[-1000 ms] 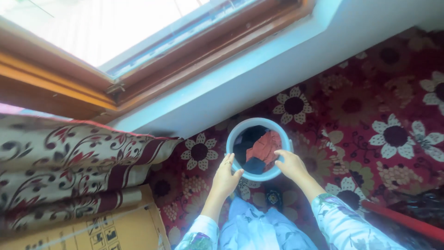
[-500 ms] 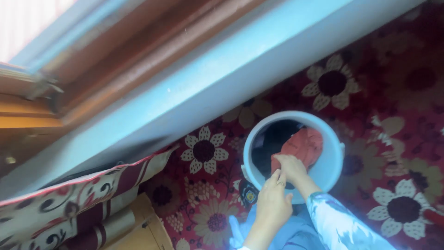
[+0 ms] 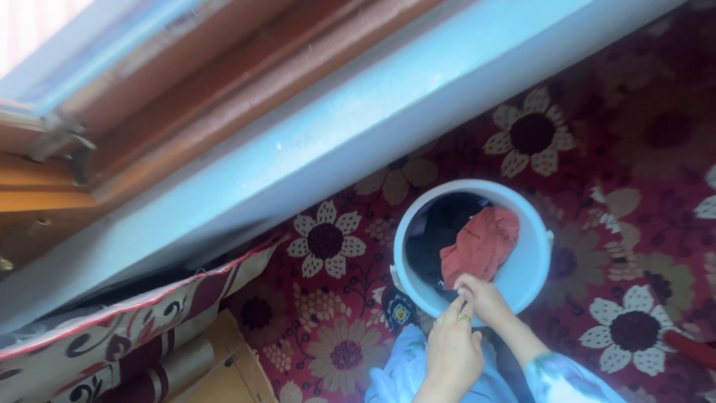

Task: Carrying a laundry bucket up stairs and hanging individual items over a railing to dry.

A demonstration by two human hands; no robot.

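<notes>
Since half a second ago both hands have drawn back from the middle of the bucket toward its near rim, and the red cloth (image 3: 481, 242) now lies uncovered. Light blue plastic bucket (image 3: 533, 257) stands on a dark red carpet with flower pattern (image 3: 626, 172), close to a pale blue wall ledge (image 3: 358, 127). Inside it: the red cloth on top, crumpled, against dark garments (image 3: 436, 227) filling the left part. Right hand (image 3: 485, 298) sits at the near rim, fingers curled inward over the edge; whether it pinches any fabric cannot be told. Left hand (image 3: 451, 351) is just below and touching or nearly touching the right, fingers together and pointing up toward the rim, a ring on one finger; it holds nothing visible. Pale blue floral sleeve (image 3: 570, 377) covers the right forearm. Left of the bucket: a patterned red-and-cream fabric (image 3: 134, 328) draped over a cardboard box (image 3: 216, 373). Wooden window frame (image 3: 186, 97) runs above the ledge.
</notes>
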